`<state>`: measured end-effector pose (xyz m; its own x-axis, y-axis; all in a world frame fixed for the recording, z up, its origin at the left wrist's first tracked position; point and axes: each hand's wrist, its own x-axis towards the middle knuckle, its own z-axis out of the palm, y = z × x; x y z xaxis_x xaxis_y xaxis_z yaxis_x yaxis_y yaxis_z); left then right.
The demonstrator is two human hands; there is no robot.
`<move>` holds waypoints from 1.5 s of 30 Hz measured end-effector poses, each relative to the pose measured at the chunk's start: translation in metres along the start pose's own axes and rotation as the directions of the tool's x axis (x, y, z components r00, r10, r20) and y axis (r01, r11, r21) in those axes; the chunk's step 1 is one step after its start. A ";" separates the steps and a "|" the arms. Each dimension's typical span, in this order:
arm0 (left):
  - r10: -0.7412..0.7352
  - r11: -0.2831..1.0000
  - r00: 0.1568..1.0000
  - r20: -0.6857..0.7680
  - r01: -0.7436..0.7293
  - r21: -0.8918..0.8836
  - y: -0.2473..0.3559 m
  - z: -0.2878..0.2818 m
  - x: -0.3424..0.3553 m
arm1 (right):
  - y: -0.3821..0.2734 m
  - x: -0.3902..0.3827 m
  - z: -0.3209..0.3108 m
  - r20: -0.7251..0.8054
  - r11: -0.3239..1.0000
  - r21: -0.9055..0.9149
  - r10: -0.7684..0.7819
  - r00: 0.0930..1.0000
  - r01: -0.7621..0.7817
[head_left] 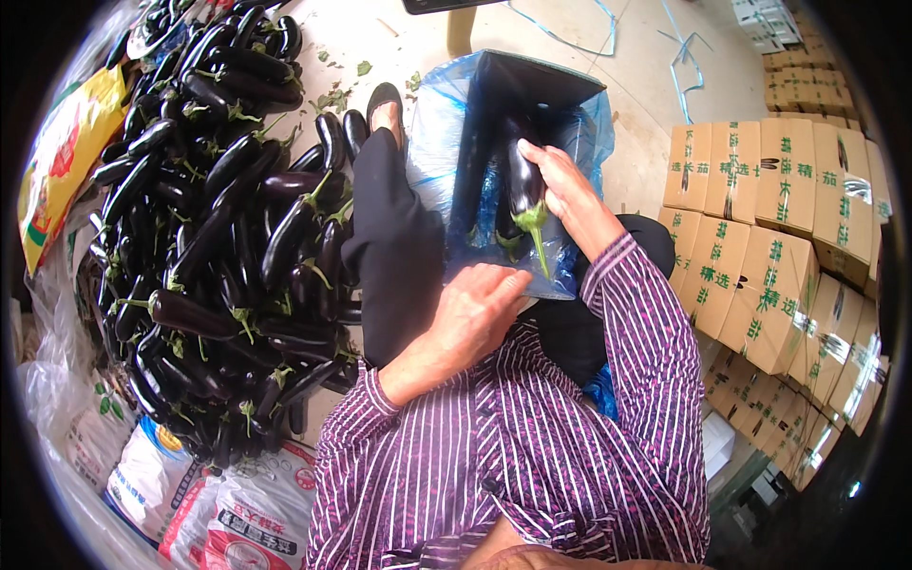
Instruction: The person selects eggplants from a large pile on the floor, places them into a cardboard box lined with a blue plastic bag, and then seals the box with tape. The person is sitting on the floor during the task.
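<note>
Fisheye head cam lks dwn @ lined box from close abv.

Yellow bag at left, white sacks below, cardboard boxes stacked at right

Produce packing area, shed or storeroom, can't tell which. Evidence: big heap of eggplants at floor level, leaf scraps beside it, open box lined with blue film, stacked brown cartons with repeated green print, blue strapping loose on pale floor, printed white sacks near the heap.
</note>
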<state>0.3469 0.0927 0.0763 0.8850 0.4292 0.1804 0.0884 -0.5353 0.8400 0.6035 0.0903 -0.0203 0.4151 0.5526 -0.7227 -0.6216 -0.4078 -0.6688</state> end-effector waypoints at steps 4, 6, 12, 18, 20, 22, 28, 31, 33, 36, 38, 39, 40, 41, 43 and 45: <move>0.083 0.990 0.996 0.013 -0.084 0.116 0.002 0.009 -0.001 | 0.032 0.063 0.000 -0.200 0.965 -0.257 -0.107 0.974 0.053; 0.086 0.984 0.996 0.018 -0.087 0.156 0.000 0.012 -0.002 | 0.063 0.073 0.011 -0.193 0.841 -0.532 -0.227 0.955 0.093; 0.122 0.958 0.992 0.021 -0.123 0.261 -0.005 0.020 -0.003 | 0.067 0.048 0.018 -0.259 0.543 -0.833 -0.210 0.943 -0.108; 0.130 0.965 0.991 0.028 -0.133 0.226 -0.006 0.018 -0.001 | 0.063 0.032 0.025 -0.237 0.510 -0.850 -0.150 0.960 -0.130; 0.115 0.982 0.992 0.055 -0.122 0.145 -0.004 0.015 -0.001 | 0.069 0.037 0.020 -0.248 0.577 -0.809 -0.161 0.955 -0.113; -0.018 0.987 0.998 -0.061 0.008 -0.163 -0.001 0.001 0.003 | 0.075 0.047 0.000 -0.227 0.707 -0.706 -0.180 0.957 -0.034; -0.465 0.704 0.872 -0.149 0.262 -0.660 -0.009 -0.033 0.026 | -0.007 -0.061 0.009 0.307 0.979 0.175 0.049 0.951 -0.107; -0.413 0.797 0.904 -0.111 0.300 -0.524 -0.010 -0.024 0.038 | -0.030 -0.116 0.018 0.319 0.987 0.158 -0.055 0.946 0.004; -0.404 0.818 0.914 -0.040 0.341 -0.463 -0.008 -0.013 0.043 | -0.032 -0.150 0.035 0.197 0.985 0.049 -0.170 0.966 0.163; -0.460 0.649 0.887 -0.054 0.294 -0.702 0.009 -0.010 0.043 | -0.026 -0.167 0.035 0.212 0.958 0.097 -0.284 0.935 0.269; -0.426 0.058 0.875 0.230 0.280 -0.958 0.015 -0.033 0.040 | -0.031 -0.158 0.017 0.289 0.941 0.153 -0.334 0.897 0.301; -0.385 -0.028 0.893 0.234 0.242 -0.970 0.014 -0.032 0.035 | -0.037 -0.158 0.018 0.312 0.930 0.165 -0.365 0.877 0.328; -0.359 -0.093 0.900 0.246 0.228 -0.969 0.019 -0.033 0.033 | -0.036 -0.152 0.015 0.387 0.937 0.228 -0.335 0.859 0.263; -0.321 -0.177 0.905 0.280 0.233 -0.956 0.019 -0.030 0.028 | -0.036 -0.146 0.016 0.463 0.940 0.282 -0.307 0.832 0.190; -0.307 -0.237 0.898 0.316 0.249 -0.939 0.023 -0.028 0.023 | -0.039 -0.146 0.014 0.533 0.954 0.275 -0.253 0.808 0.118; -0.367 -0.190 0.873 0.323 0.270 -0.944 0.030 -0.029 0.021 | -0.036 -0.145 0.015 0.535 0.959 0.267 -0.229 0.813 0.095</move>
<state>0.3547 0.1067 0.1200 0.8874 0.3359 -0.3157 -0.2098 0.9041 0.3723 0.5554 0.0360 0.1114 0.1246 0.9317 -0.3412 -0.7339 -0.1449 -0.6637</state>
